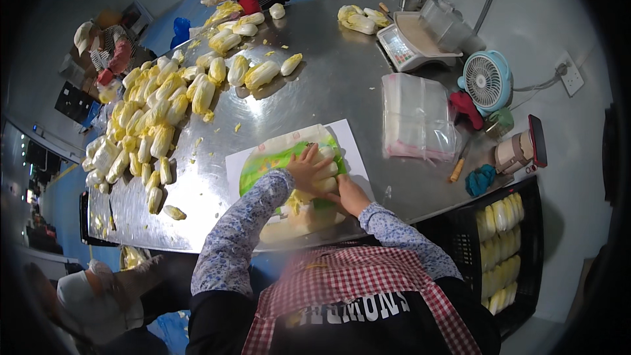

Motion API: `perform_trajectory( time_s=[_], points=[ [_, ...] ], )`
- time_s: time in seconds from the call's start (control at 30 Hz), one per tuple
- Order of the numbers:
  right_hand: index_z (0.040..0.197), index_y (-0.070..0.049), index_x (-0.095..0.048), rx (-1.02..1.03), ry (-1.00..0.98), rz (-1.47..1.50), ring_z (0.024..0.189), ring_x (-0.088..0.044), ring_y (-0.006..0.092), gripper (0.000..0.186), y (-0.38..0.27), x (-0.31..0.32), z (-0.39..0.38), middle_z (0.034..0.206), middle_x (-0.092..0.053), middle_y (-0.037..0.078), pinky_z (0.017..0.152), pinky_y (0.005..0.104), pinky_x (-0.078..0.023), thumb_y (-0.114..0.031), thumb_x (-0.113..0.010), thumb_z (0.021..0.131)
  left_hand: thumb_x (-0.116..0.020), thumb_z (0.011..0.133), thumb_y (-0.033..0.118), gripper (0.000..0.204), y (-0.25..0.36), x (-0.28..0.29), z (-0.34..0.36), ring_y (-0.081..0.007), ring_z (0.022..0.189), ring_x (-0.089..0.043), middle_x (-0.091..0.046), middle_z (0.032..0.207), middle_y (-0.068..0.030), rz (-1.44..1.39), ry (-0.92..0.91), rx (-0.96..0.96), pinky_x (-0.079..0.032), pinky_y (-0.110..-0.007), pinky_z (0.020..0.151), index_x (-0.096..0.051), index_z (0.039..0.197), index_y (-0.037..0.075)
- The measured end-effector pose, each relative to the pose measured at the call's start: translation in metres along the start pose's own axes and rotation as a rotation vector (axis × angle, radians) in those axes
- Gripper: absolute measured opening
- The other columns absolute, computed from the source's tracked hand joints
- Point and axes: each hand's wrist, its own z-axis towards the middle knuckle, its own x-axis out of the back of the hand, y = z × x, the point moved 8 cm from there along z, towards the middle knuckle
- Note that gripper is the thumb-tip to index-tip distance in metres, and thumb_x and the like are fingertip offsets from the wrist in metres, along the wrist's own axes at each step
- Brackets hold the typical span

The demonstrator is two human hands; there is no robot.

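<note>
In front of me, a few small napa cabbages [298,204] lie side by side on a green and white printed plastic bag [255,165]. White sheets [345,133] are under the bag on the steel table. My left hand [307,171] rests across the top of the cabbages with its fingers stretched and spread. At their right side, my right hand [350,195] grips the cabbages, its fingertips partly hidden by them and the bag. The yellow leafy ends point toward me.
A heap of napa cabbages [154,108] covers the table's left. To the right are clear bags [419,118], a scale [411,49], a blue fan [487,80], a wooden-handled knife [457,168] and a teal cloth [480,181]. A black crate [453,236] holds packed cabbages. Two people work beyond the table.
</note>
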Motion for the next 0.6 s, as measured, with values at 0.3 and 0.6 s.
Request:
perform_trajectory(
  time_s=[0.3, 0.6],
  points=[
    [0.119, -0.002, -0.052, 0.431, -0.216, -0.171, 0.064, -0.064, 0.0305, 0.036, -0.1, -0.075, -0.023, 0.072, -0.064, 0.015, 0.059, 0.0402, -0.05, -0.019, -0.05, 0.087, -0.066, 0.061, 0.072, 0.103, -0.014, -0.01, 0.01, -0.0467, 0.137, -0.013, -0.004, 0.149, -0.029, -0.036, 0.025, -0.067, -0.018, -0.061, 0.105, -0.019, 0.145, 0.034],
    [0.119, -0.002, -0.052, 0.415, -0.544, 0.18, 0.095, -0.061, 0.0365, 0.038, -0.173, -0.094, -0.002, 0.107, -0.061, 0.023, 0.085, 0.045, -0.047, -0.024, -0.051, 0.087, -0.066, 0.064, 0.069, 0.099, -0.01, -0.007, 0.004, -0.0471, 0.136, -0.013, -0.006, 0.148, -0.0299, -0.048, 0.006, -0.031, -0.018, -0.06, 0.106, -0.02, 0.145, 0.034]
  ],
)
